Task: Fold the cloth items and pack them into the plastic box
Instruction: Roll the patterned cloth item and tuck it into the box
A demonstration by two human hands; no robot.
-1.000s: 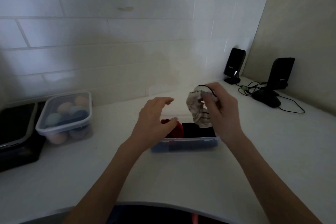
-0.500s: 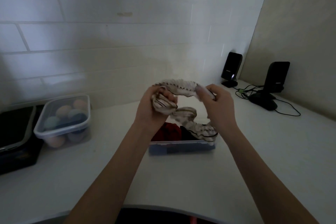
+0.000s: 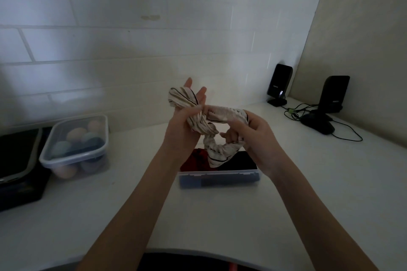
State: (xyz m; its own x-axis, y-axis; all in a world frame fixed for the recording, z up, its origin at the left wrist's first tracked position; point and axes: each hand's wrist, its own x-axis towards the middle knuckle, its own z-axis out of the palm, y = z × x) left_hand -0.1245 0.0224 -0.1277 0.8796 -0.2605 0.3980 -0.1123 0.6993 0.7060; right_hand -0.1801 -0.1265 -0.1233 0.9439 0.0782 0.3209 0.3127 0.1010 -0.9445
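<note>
Nearest to us, our two bare forearms reach out over the white counter (image 3: 92, 222). Just beyond them sits the plastic box (image 3: 219, 179), open on top, with a red cloth (image 3: 195, 158) packed in its left part and a black cloth (image 3: 241, 161) in its right part. Above the box, clear of it, we hold a striped cream cloth (image 3: 204, 126), twisted into a loose rope that loops between both hands. Our right hand (image 3: 256, 138) has its fingers curled round the right end of the cloth, with the lower tail hanging down toward the box. Our left hand (image 3: 184, 126) is raised with its fingers mostly straight and a little apart, the cloth draped over them and pinched against the palm by the thumb. To the left, near the wall, a lidded clear container (image 3: 76, 145) holds pale rounded things, and a black device (image 3: 18, 167) lies beside it at the left edge. Far right, two black speakers (image 3: 279, 82) stand in the corner with tangled cables (image 3: 295, 112) and a dark mouse-like shape (image 3: 317, 124) close by. The white tiled wall (image 3: 132, 39) closes the far side.
</note>
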